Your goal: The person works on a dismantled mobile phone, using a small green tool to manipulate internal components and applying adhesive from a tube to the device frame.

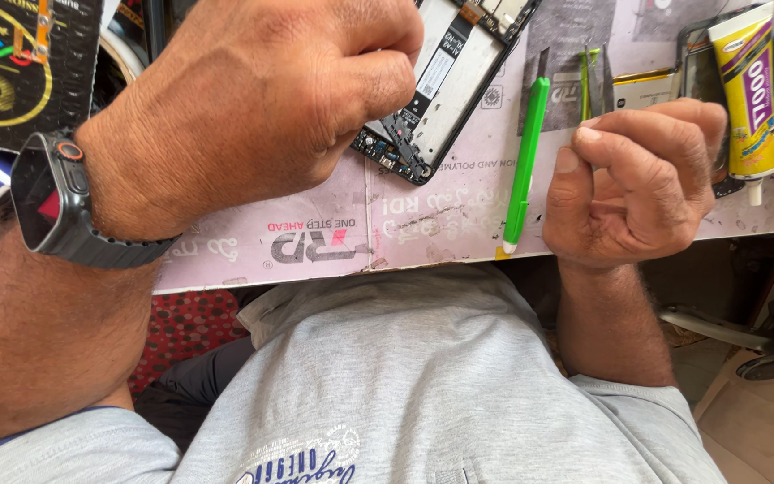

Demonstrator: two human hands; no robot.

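I saw my left hand [262, 99] clenched with fingertips pinching at the opened phone frame [445, 81], whose long axis ran up and away rightward from that grip, while my right hand [642, 184], curled shut on nothing visible, sat farther off beside the green tool [524, 161].

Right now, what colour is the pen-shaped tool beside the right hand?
Bright green plastic pen-shaped tool, white tip; head view.

The opened phone [445, 85] lies on the tabletop [315, 224], toward its far edge, with the left hand [253, 99] over its near end. Right of the phone lies a pen-shaped tool [523, 161], and tweezers [591, 81] just beyond it. The right hand [638, 188] sits right of that tool, at the near edge. A glue tube [747, 90] lies behind this hand.
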